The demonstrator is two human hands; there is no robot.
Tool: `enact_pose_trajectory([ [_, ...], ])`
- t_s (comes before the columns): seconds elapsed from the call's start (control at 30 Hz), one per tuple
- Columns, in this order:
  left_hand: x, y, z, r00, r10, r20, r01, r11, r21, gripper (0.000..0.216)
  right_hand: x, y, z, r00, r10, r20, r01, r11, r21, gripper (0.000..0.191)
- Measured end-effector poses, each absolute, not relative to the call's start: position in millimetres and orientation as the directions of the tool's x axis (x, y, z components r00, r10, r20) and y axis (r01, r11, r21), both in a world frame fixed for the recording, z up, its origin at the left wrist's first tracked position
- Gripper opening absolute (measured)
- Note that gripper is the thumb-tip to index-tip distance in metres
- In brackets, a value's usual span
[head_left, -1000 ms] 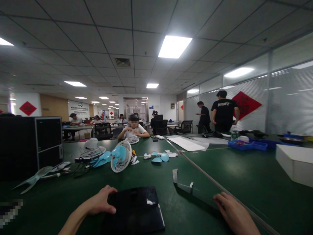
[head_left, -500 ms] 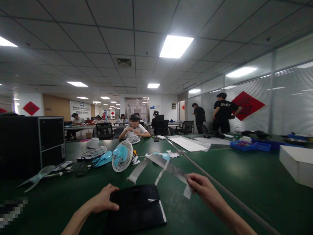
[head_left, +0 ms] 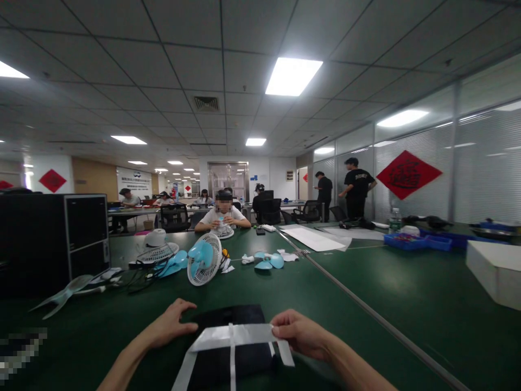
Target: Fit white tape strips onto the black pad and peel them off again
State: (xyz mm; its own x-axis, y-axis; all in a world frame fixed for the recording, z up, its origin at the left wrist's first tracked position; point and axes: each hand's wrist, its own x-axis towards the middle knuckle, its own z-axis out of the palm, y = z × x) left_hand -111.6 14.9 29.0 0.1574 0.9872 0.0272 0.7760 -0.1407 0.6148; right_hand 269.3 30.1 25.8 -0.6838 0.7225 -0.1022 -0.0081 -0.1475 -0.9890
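In front of me on the green table lies a flat black, bag-like item [head_left: 217, 316]. A pale, shiny, ribbon-like strip [head_left: 240, 335] runs across it, with narrower tails hanging toward me. My right hand [head_left: 299, 334] pinches the right end of this strip between thumb and fingers, and a short tail dangles below. At the black item's left edge is my left hand [head_left: 173, 324], thumb and fingers spread apart. Its thumb tip is close to the strip's left bend; whether they touch I cannot tell.
Beyond lie a white fan with blue blades [head_left: 204, 259], loose blue fan blades [head_left: 268, 262] and cables. A black computer tower [head_left: 85, 233] stands left. On the right are a blue tray [head_left: 407, 243] and a white box [head_left: 494, 271]. A person [head_left: 223, 214] sits opposite, handling a fan part.
My right hand has brought the strip toward me and down, from above the table to across the black item. My left hand has loosened from the black item's edge.
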Motion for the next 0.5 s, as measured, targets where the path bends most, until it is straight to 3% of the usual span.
enact_pose_trajectory([
  [0.07, -110.2, 10.2, 37.2, 0.2, 0.98, 0.012, 0.719, -0.155, 0.677, 0.066, 268.2, 29.1, 23.5, -0.656, 0.747, -0.11, 0.038, -0.113, -0.993, 0.013],
  [0.2, -95.7, -4.2, 50.9, 0.356, 0.925, -0.136, 0.564, -0.097, 0.82, 0.069, 264.4, 24.9, 27.6, -0.603, 0.792, -0.094, 0.115, -0.029, -0.993, 0.009],
  [0.37, -81.1, -11.2, 51.6, 0.394, 0.878, -0.274, 0.625, -0.037, 0.78, 0.041, 253.5, 22.0, 23.2, -0.541, 0.836, -0.09, 0.228, 0.043, -0.973, 0.007],
  [0.5, -83.1, -7.8, 45.7, 0.351, 0.885, -0.305, 0.671, -0.011, 0.742, 0.033, 247.2, 27.4, 7.6, -0.516, 0.856, -0.041, 0.279, 0.122, -0.953, 0.012],
])
